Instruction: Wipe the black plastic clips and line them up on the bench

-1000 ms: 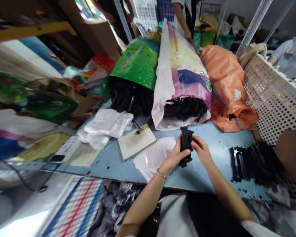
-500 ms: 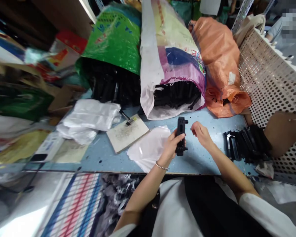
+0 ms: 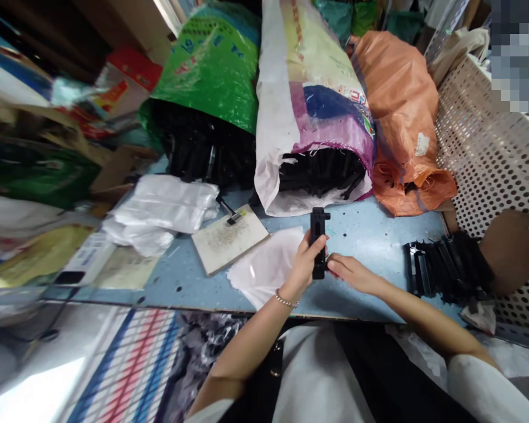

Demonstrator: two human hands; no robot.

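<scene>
My left hand point(image 3: 306, 258) grips a long black plastic part point(image 3: 318, 220) with a slot along it and small knobs on its right side. The part stands nearly lengthwise above the blue tabletop point(image 3: 361, 235). At the lower right knob, my right hand point(image 3: 348, 271) has its thumb and fingertips pinched against the part's edge; whether something small is between them is hidden. Under and left of my left hand lies a white plastic sheet point(image 3: 268, 261). Beside it rests a pale flat board point(image 3: 229, 241) with a small black and metal tool point(image 3: 235, 218) on it.
At the back, a green sack point(image 3: 211, 76) and a white and purple sack point(image 3: 317, 106) spill black parts. An orange sack point(image 3: 405, 106) stands beside a perforated crate point(image 3: 480, 135). Black parts point(image 3: 445, 264) are piled at right. Folded clear bags point(image 3: 167, 205) lie at left.
My right hand has moved down and left, from apart in the air to the lower right side of the black part. The left hand still grips it, shifted slightly left.
</scene>
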